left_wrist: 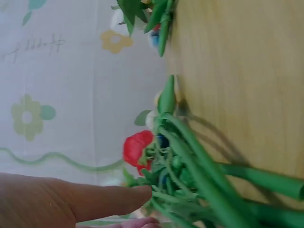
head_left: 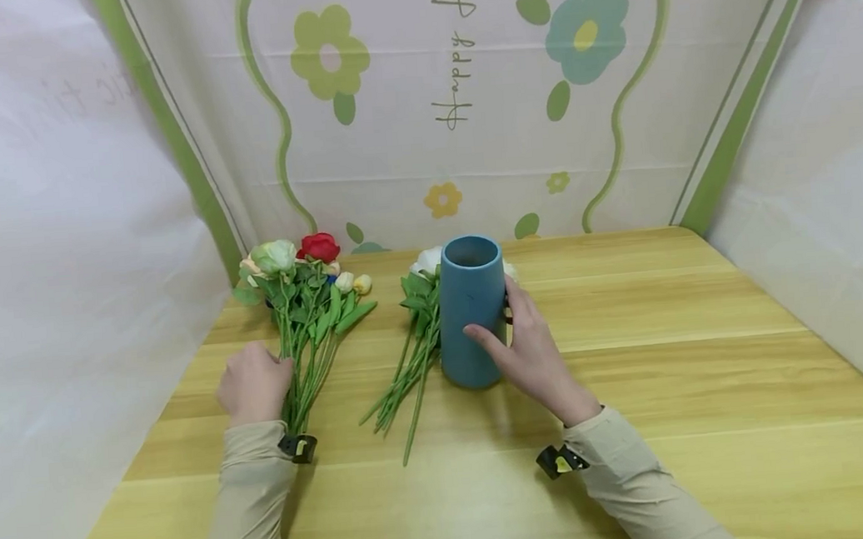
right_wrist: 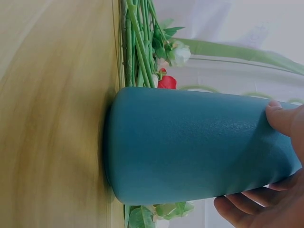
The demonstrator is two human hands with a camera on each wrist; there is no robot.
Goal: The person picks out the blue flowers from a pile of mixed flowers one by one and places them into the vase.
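A blue-grey vase (head_left: pixel 473 321) stands upright on the wooden table. My right hand (head_left: pixel 531 354) grips its right side, thumb in front and fingers (right_wrist: pixel 237 206) round the other side. To the left lies a bunch of artificial flowers (head_left: pixel 307 312) with a red bloom (left_wrist: pixel 137 149), pale blooms and long green stems. My left hand (head_left: pixel 259 382), fingers curled, pinches at the stems on the bunch's left edge; its fingertips meet the green stems in the left wrist view. Behind the vase lies a second bunch with a white bloom (head_left: pixel 427 261), partly hidden.
Loose stems (head_left: pixel 412 379) of the second bunch spread forward on the table (head_left: pixel 708 350), close to the vase's left side. A fabric backdrop (head_left: pixel 393 147) with printed flowers rises at the table's far edge, and pale fabric hangs along both sides.
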